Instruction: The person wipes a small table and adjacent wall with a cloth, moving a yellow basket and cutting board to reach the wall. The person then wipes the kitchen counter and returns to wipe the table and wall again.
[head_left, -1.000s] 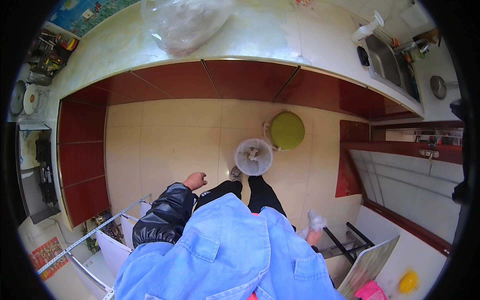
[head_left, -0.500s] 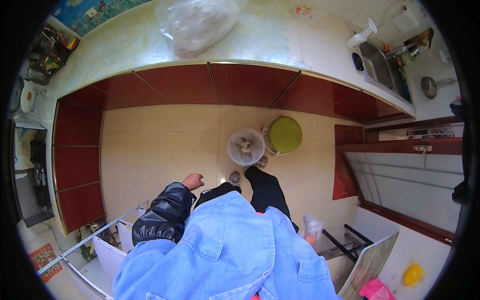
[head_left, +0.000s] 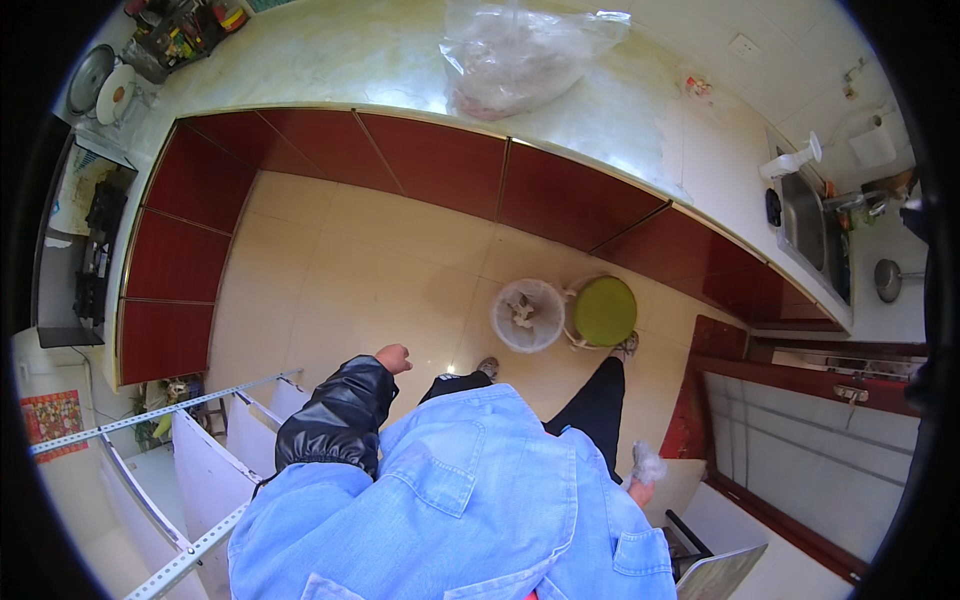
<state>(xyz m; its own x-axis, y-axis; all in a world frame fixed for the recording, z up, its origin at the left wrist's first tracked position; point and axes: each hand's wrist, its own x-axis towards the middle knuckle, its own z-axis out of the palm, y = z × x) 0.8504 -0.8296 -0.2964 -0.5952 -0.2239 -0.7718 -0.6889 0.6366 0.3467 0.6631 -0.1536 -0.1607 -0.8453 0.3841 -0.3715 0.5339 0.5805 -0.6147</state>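
- The right hand (head_left: 640, 478) grips a small wad of pale, fluffy white stuff (head_left: 648, 462), which sticks out above the fingers; what it is made of cannot be told.
- The left hand (head_left: 393, 358) is curled into a loose fist at the end of a black shiny sleeve, with nothing seen in it, hanging free over the tiled floor.
- A round white bin (head_left: 527, 315) stands upright and open on the floor, ahead of and between the two hands, with pale scraps inside.
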